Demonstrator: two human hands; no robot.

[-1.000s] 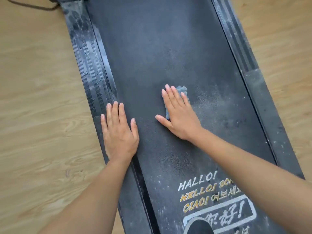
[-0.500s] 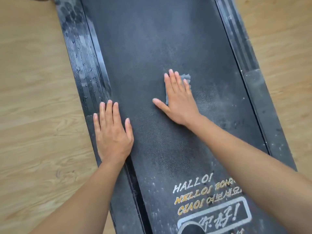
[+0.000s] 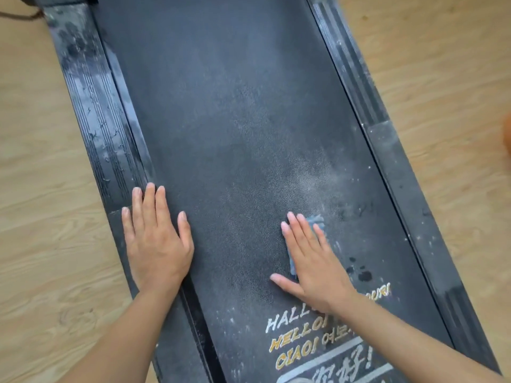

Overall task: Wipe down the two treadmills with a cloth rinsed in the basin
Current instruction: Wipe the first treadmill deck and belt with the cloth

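Where the right hand lies flat on the treadmill belt, a small blue-grey cloth is pressed under its straight, slightly spread fingers. A crumpled corner shows past the fingertips and a thin strip along the index-finger side. Cloth and hand sit toward the belt's right edge, just above the printed lettering, white and yellow words partly covered by the forearm. The belt is black with a fine pebbled grain. A pale dusty haze fans out above the cloth, and a few dark wet spots lie just right of the hand. The left hand rests palm down, fingers straight and close together, grasping nothing, across the belt's left edge and the left side rail. That rail is black with long ribbed grooves, beaded with droplets and grey smears. The right side rail is ribbed too, with a smooth dusty section. Pale wood-grain floor flanks both sides, a dark cable lies off the far left corner, and a blurred orange shape is too unclear to identify.
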